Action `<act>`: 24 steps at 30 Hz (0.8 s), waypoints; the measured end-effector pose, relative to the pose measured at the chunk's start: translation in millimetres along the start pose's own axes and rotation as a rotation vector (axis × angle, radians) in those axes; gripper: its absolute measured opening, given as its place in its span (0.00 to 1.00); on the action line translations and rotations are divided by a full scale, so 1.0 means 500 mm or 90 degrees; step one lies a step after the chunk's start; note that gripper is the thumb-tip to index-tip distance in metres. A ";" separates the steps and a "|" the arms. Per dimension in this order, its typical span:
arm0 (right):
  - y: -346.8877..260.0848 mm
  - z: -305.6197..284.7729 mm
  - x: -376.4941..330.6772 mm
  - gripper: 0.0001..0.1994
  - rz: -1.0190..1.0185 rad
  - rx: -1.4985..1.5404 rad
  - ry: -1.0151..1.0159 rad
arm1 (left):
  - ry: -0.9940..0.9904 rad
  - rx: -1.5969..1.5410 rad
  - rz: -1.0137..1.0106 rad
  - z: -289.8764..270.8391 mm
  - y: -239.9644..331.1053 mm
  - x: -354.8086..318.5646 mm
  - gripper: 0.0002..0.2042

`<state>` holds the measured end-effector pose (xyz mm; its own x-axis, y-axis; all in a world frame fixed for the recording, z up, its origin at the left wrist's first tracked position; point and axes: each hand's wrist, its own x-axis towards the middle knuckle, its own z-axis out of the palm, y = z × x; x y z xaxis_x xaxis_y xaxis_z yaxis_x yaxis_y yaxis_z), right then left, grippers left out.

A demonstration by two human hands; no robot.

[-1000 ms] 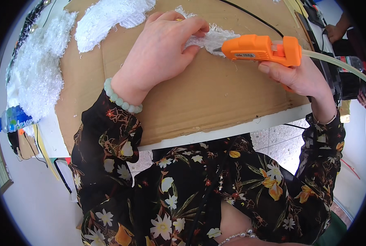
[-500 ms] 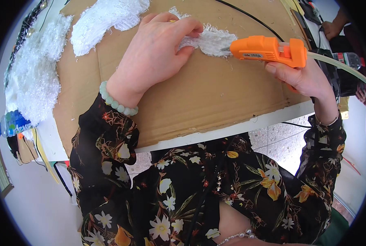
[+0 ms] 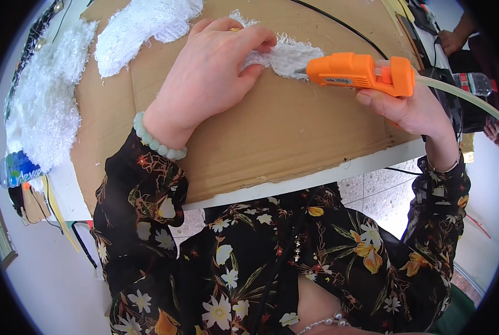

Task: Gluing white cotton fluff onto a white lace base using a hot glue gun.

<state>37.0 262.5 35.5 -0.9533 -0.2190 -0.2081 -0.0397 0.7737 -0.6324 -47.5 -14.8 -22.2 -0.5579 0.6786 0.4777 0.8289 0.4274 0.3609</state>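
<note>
My right hand (image 3: 403, 106) is wrapped round an orange glue gun (image 3: 350, 72), held level. A long, pale, translucent glue stick (image 3: 467, 96) sticks out of its back end. The gun's nozzle points left and meets the lower right edge of a small piece of white fringed fabric (image 3: 294, 56). My left hand (image 3: 219, 72) grips this piece near its middle, thumb and fingers closed on it; the fingers hide part of the fabric. A ring and a pale green bead bracelet are on that arm.
A brown cardboard sheet (image 3: 283, 134) covers the table. More white fringed fabric (image 3: 143, 36) lies at the far left, with a larger heap (image 3: 48, 100) beyond the sheet's left edge. A black cable (image 3: 344, 22) crosses the back. Bottles stand at both sides; another person's hand (image 3: 452, 41) shows far right.
The glue gun has shifted slightly left and down along the fabric's edge. My left hand keeps its place on the fabric.
</note>
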 end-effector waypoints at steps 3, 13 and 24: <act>0.006 -0.008 0.000 0.15 0.024 0.006 -0.021 | 0.004 0.004 0.007 0.006 -0.002 0.000 0.13; 0.005 -0.016 -0.002 0.17 0.035 -0.012 -0.020 | 0.011 0.011 0.018 0.008 -0.003 -0.001 0.13; -0.013 -0.012 0.002 0.22 0.078 -0.041 0.021 | -0.055 0.023 -0.023 -0.002 0.002 0.000 0.14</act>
<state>34.3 260.8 43.8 -0.9613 -0.1026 -0.2558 0.0589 0.8301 -0.5545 -46.6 -15.0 -21.2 -0.5834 0.7105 0.3935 0.8100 0.4732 0.3464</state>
